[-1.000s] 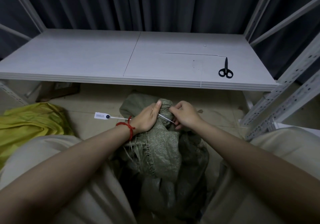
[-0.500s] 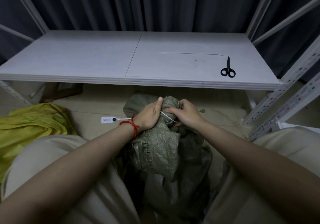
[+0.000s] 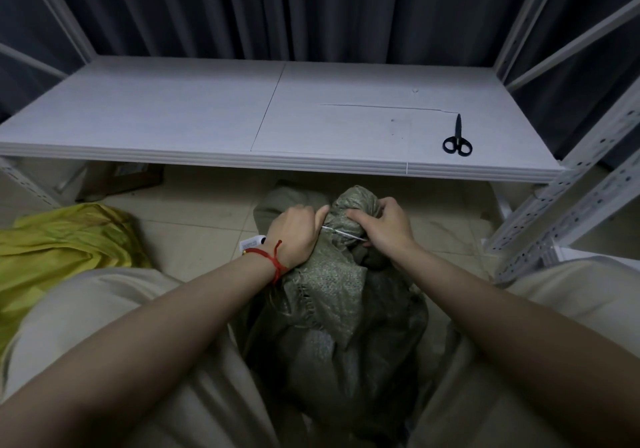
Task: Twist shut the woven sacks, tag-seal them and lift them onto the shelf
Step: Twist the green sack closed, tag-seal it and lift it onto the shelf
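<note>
Between the person's knees, on the tiled floor, stood a dull green woven plastic sack [image 3: 332, 288], its mouth twisted into a bunched knob so that its contents were hidden. The left hand [image 3: 294, 231], a red string bracelet [image 3: 268, 257] at its wrist, gripped the neck with fingers curled tight. The right hand [image 3: 384, 229] curled over the knob. A thin white plastic tie strap [image 3: 341, 234] ran between them, its end slipping under the right fingers. The strap's white label [image 3: 251, 241] showed beside the left wrist. Beyond, black scissors [image 3: 458, 139] lay on the white shelf board [image 3: 173, 118]. A yellow woven sack [image 3: 62, 240] slumped at left.
</note>
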